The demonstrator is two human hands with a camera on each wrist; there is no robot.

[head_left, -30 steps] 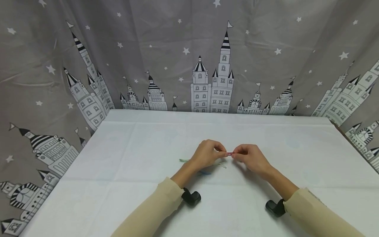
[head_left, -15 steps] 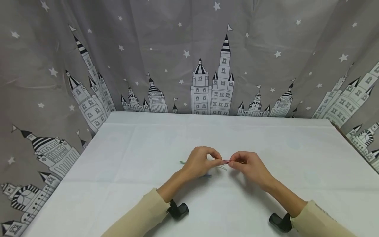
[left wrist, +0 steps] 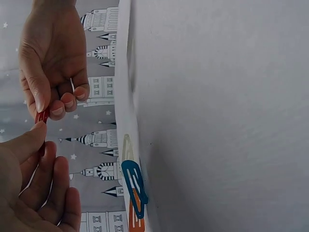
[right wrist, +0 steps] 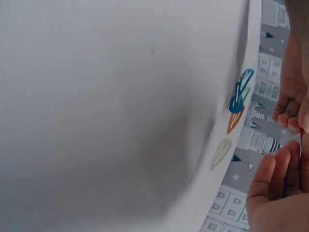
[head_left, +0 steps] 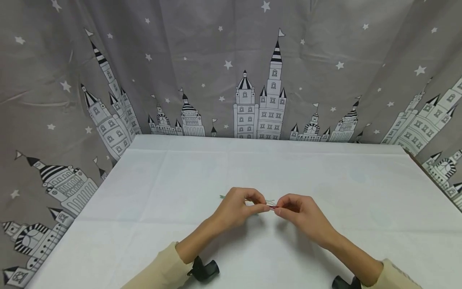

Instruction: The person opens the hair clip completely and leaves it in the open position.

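A red snap hair clip [left wrist: 42, 116] is held up above the white table between both hands. My left hand [head_left: 234, 210] pinches one end of it with thumb and fingers. At the other end, my right hand [head_left: 308, 218] grips the clip in the same way. Fingertips cover much of it. Beyond the hands, other snap clips lie on the cloth: a blue one [left wrist: 133, 183], an orange one [right wrist: 235, 119], a green one [right wrist: 245, 95] and a cream one [right wrist: 220, 154]. The blue clip overlaps its neighbours. In the head view the left hand hides most of this group.
White cloth [head_left: 173, 176] with fold lines covers the table. A grey curtain [head_left: 202, 48] printed with castles and stars hangs behind and at the sides. Each wrist wears a black camera mount, the left one [head_left: 203, 269] close above the cloth.
Both hands have come nearer the body, shifting slightly left, with the red hair clip still pinched between them. The clips on the table have stayed put.
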